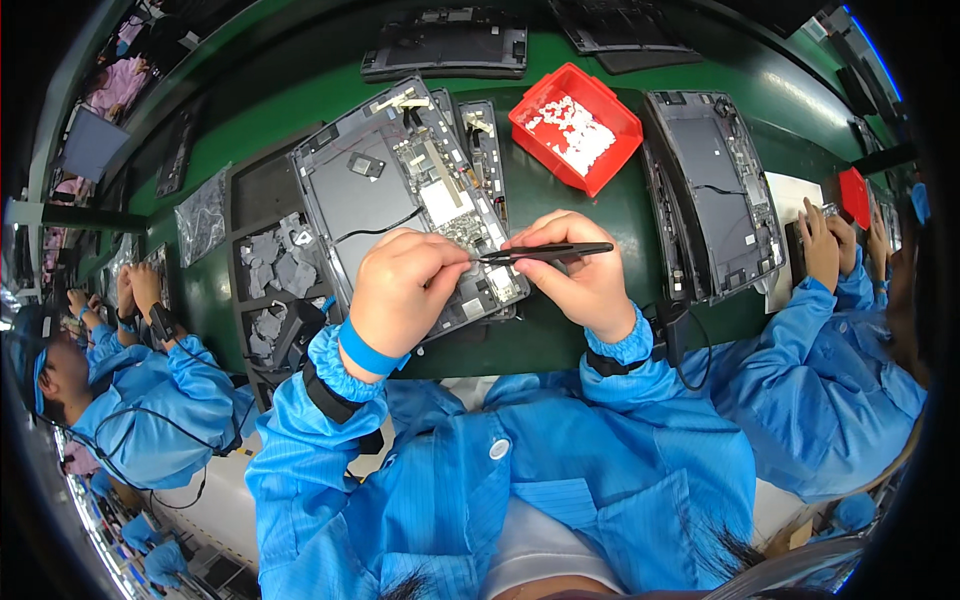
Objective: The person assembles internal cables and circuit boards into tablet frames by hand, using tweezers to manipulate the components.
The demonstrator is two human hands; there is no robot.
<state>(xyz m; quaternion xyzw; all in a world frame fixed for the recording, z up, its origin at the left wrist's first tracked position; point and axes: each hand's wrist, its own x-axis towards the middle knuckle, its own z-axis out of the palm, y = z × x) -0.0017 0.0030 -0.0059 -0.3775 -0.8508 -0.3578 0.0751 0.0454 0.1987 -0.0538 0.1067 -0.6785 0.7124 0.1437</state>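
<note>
In my right hand I grip a pair of black tweezers, their tips pointing left. The fingers of my left hand are pinched together right at those tips; whatever lies between them is too small to make out. Both hands are over an opened grey tablet-like device housing with an exposed circuit board along its right side. A small dark plate lies loose on the housing, and a black cable crosses it. My left wrist wears a blue band.
A red bin of small white pieces stands beyond my right hand. More opened housings lie to the right, others at the back. Left is a black compartment tray with grey pieces. Co-workers sit on both sides.
</note>
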